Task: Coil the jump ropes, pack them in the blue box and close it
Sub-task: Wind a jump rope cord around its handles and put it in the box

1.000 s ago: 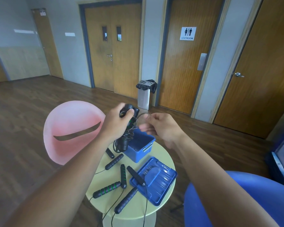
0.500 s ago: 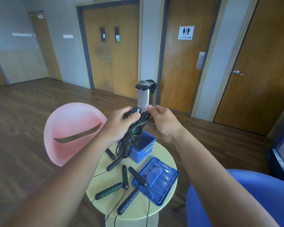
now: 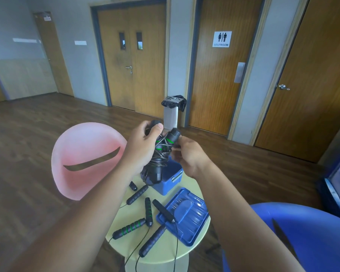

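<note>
My left hand [image 3: 143, 142] grips a coiled black jump rope [image 3: 161, 154] with green-ringed handles, held upright above the open blue box [image 3: 172, 176]. My right hand [image 3: 188, 154] pinches the rope's cord beside the upper handle. The box stands at the far side of the small round table [image 3: 196, 240]. Its blue lid [image 3: 185, 214] lies inside-up at the table's right. Several loose black handles [image 3: 130, 228] with thin cords lie on the table's left and front, and one handle [image 3: 163, 210] rests across the lid's edge.
A pink chair [image 3: 86, 160] stands left of the table and a blue chair [image 3: 302, 232] at the right front. A bin with a black bag [image 3: 172, 112] stands by the doors behind. Cords hang over the table's front edge.
My right hand has come in against the bundle and taken hold of the cord by the upper handle. The bundle stays held over the box.
</note>
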{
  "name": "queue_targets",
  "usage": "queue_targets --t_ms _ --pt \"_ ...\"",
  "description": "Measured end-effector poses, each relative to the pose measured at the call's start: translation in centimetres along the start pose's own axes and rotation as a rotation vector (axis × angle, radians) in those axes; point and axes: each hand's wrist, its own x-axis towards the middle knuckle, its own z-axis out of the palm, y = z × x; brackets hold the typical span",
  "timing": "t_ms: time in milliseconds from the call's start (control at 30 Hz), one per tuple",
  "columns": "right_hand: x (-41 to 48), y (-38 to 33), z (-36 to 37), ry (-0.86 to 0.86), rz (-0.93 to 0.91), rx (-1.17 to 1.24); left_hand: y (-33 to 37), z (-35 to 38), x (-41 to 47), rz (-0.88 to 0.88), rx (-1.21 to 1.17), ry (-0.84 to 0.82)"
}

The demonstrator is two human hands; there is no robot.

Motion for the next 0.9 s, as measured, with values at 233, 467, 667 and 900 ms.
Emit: queue_targets --t_ms 233,467,667,900 --pt "-1.3 2.2 2.6 0.078 -0.159 0.112 1.3 1.6 0.6 -0.259 -0.258 0.187" --pt "-2.0 2.5 3.2 0.053 -0.040 0.301 1.0 1.7 2.2 -0.146 -0.030 0.236" --pt "-2.1 1.9 1.1 0.142 -0.168 0.023 0.4 2.6 1.6 -0.157 0.286 0.021" --pt "-0.9 2.4 -0.8 0.157 -0.048 -0.070 -2.0 6.1 -0.3 -0.095 0.313 0.076"
